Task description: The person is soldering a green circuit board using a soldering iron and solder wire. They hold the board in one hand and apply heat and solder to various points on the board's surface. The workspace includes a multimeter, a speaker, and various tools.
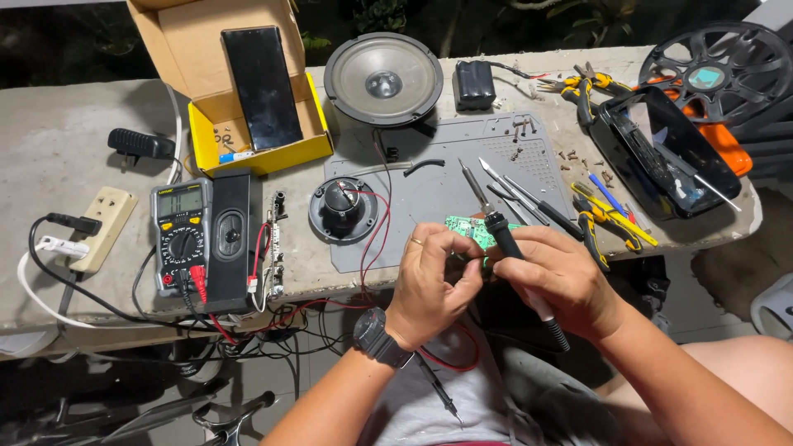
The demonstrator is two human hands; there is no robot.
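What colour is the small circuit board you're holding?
Green, seen in the head view: the circuit board sits just above the left hand.

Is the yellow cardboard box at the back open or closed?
Open: the yellow cardboard box has its lid flap standing up, and a black phone leans inside.

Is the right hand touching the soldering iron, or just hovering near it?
Touching. The head view shows the right hand with fingers wrapped around the soldering iron, covering part of its black handle, with its metal tip pointing up and away over the grey mat.
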